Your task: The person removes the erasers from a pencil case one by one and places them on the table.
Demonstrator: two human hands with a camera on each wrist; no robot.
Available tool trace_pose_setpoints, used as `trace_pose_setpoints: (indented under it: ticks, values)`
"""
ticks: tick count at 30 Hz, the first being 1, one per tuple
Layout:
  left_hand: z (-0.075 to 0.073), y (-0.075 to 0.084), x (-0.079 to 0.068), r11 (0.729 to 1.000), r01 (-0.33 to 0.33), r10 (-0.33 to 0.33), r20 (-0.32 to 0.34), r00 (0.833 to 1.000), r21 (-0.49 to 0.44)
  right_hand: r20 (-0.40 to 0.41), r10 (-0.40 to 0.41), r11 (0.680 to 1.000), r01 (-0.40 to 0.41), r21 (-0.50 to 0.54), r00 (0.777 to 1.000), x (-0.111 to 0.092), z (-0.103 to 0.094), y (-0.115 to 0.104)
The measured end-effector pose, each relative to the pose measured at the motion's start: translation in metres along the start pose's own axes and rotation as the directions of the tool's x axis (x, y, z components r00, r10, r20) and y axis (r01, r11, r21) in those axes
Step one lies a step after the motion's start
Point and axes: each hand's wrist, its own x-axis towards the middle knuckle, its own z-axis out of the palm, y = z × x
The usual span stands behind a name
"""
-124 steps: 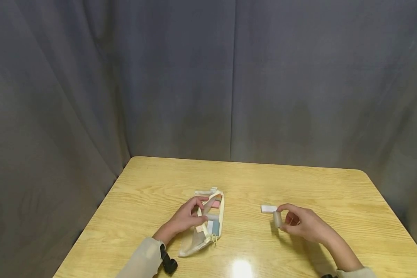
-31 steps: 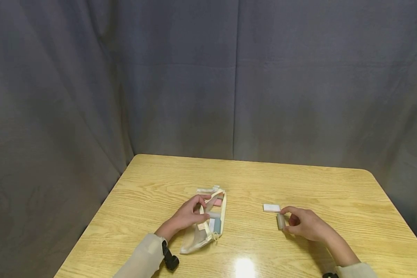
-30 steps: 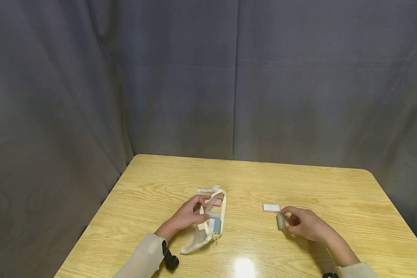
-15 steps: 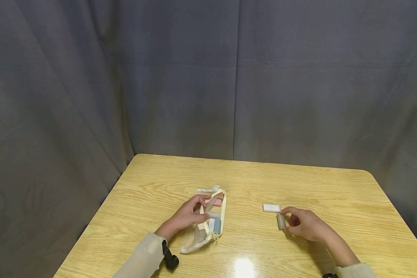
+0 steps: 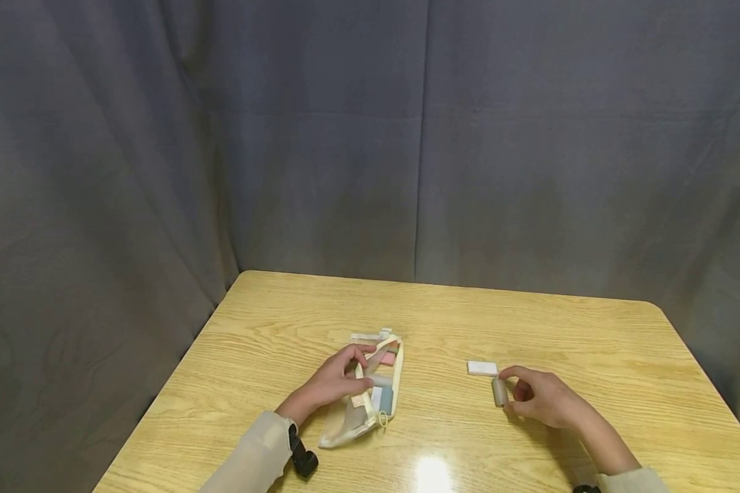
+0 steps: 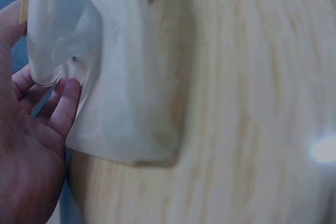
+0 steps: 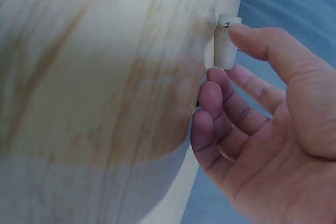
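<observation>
My left hand (image 5: 328,383) pinches one edge of a see-through zip pouch (image 5: 398,373) with cream trim, holding its mouth apart. Inside the pouch show a pink block (image 5: 387,359) and a blue block with a white part (image 5: 386,400), among several small pieces. In the left wrist view the pale pouch wall (image 6: 126,82) hangs beside the curled fingers. On the right, my right hand (image 5: 545,398) pinches a small grey, round-edged, eraser-like block (image 5: 499,393) between thumb and finger, close at the table top. The right wrist view shows this block (image 7: 226,48) under the thumb tip.
A flat white rectangular block (image 5: 482,368) lies just behind and left of the right hand's fingertips. The wooden table (image 5: 444,315) has rounded far corners. A dark grey curtain (image 5: 321,150) hangs behind it and along the left side.
Compared with about four seconds ago, the right hand has lowered the grey block to the table beside the white one. Over the last second both hands stay almost still.
</observation>
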Motion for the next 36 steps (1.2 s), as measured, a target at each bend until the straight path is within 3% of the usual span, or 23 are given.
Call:
trace_pose_setpoints:
  ticks: [18,25,36]
  values:
    - [0.000,0.000,-0.002,0.998,-0.007,0.007,-0.009,1.000,-0.059,-0.095,-0.029,0.996,0.021,-0.084,0.995,0.001,-0.014,-0.020]
    - [0.000,0.002,-0.003,0.999,-0.035,0.035,-0.018,0.999,0.001,-0.099,-0.031,0.998,0.025,-0.058,0.995,0.003,-0.015,-0.034]
    - [0.000,0.004,0.000,0.997,-0.072,0.072,-0.030,0.997,-0.003,-0.126,-0.062,0.998,0.061,-0.009,0.990,0.013,-0.012,-0.048]
